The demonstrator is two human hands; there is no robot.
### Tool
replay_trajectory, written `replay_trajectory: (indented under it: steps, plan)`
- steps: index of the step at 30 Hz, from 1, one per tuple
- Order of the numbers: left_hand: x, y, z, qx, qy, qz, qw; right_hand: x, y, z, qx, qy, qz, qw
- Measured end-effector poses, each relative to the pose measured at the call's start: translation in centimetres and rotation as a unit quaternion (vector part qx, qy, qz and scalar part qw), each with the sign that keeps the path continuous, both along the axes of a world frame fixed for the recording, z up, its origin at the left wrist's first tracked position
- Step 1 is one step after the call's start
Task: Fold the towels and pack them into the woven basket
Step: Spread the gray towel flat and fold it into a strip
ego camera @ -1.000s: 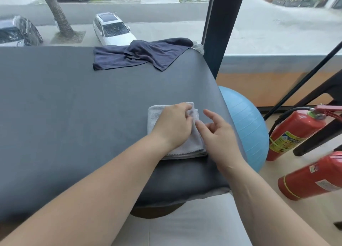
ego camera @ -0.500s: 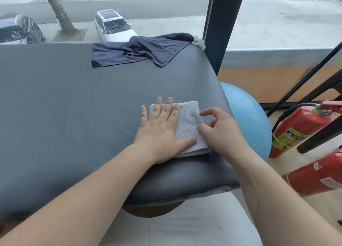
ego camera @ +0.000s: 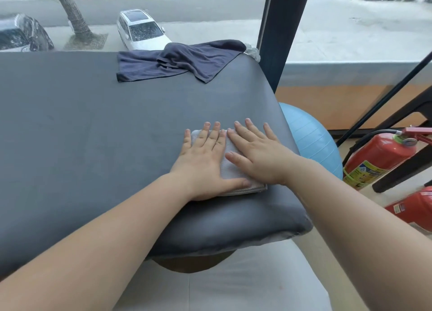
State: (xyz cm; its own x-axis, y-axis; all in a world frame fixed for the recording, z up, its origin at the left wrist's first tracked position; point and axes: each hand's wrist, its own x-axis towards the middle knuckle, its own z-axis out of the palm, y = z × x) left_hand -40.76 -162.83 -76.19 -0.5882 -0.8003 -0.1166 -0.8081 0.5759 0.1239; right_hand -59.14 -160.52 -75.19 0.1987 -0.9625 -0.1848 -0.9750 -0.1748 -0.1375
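The scene is lit by soft daylight that enters through the large window (ego camera: pixel 350 18) at the far side. The pavement outside is rendered very bright, almost washed out. No hard shadows are seen; only a faint soft shadow is cast under the left hand (ego camera: pixel 203 161) and the right hand (ego camera: pixel 257 156) on the grey cover (ego camera: pixel 93 135). A dull sheen is noticed on the cover near its right edge. Strong wide-angle distortion is visible: the black window post (ego camera: pixel 282 37) is tilted, and the forearms are stretched toward the lower corners. The fingers are slightly blurred. The cars outside are shown rather soft.
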Motion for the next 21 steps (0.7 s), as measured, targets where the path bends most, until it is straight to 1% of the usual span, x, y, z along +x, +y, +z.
replay_trajectory:
  steps: [1, 3, 5, 7, 11, 13, 15, 16, 19, 20, 21]
  plan:
    - [0.3, 0.2, 0.2, -0.008, 0.003, 0.005, 1.0, -0.3, -0.3, -0.1, -0.008, -0.001, 0.01, 1.0]
    - [1.1, 0.7, 0.7, -0.021, 0.02, 0.034, 0.999, -0.7, -0.5, -0.2, -0.022, -0.031, 0.019, 0.999]
    - [2.3, 1.4, 1.1, -0.024, 0.043, 0.071, 0.996, -0.6, 0.4, -0.3, -0.025, -0.047, 0.002, 0.999]
    - [3.7, 2.0, 1.6, -0.021, 0.06, 0.1, 0.993, 0.4, 2.0, -0.4, -0.032, -0.027, -0.033, 0.999]
    - [6.4, 2.2, 2.6, 0.002, 0.065, 0.137, 0.988, 4.0, 6.6, 0.6, -0.066, 0.06, -0.112, 0.99]
    - [7.4, 2.0, 2.8, 0.017, 0.067, 0.139, 0.988, 6.1, 8.8, 1.9, -0.038, 0.072, -0.106, 0.991]
    - [8.3, 1.7, 3.0, 0.03, 0.065, 0.128, 0.989, 7.0, 10.0, 2.8, -0.018, 0.059, -0.078, 0.995]
    - [8.6, 1.5, 3.1, 0.043, 0.061, 0.119, 0.99, 7.1, 9.8, 3.3, -0.032, 0.046, -0.073, 0.996]
    - [9.0, 0.6, 3.3, 0.067, 0.042, 0.087, 0.993, 6.3, 7.5, 4.1, -0.116, 0.028, -0.084, 0.989]
    - [9.0, 0.1, 3.6, 0.064, 0.036, 0.08, 0.994, 5.9, 6.4, 4.2, -0.127, 0.011, -0.08, 0.989]
    - [8.9, -0.5, 3.8, 0.062, 0.026, 0.072, 0.995, 5.6, 5.3, 4.2, -0.116, -0.008, -0.065, 0.991]
